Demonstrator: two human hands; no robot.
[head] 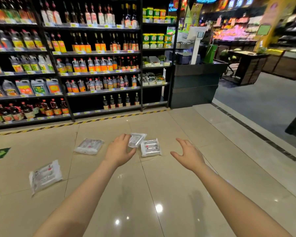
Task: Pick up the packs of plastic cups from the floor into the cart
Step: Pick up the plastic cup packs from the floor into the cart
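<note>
Several clear packs of plastic cups are in view on the beige tiled floor. My left hand holds one small pack between fingers and thumb, tilted above the floor. Right beside it a second pack lies flat. My right hand hovers just right of that pack, fingers spread and holding nothing. A third pack lies to the left of my left hand. A fourth pack lies nearer, at the far left. No cart shows in this view.
Dark shelves full of sauce bottles stand behind the packs, edged by yellow-black floor tape. A dark counter with a scale stands at the right of the shelves. A grey aisle floor opens to the right.
</note>
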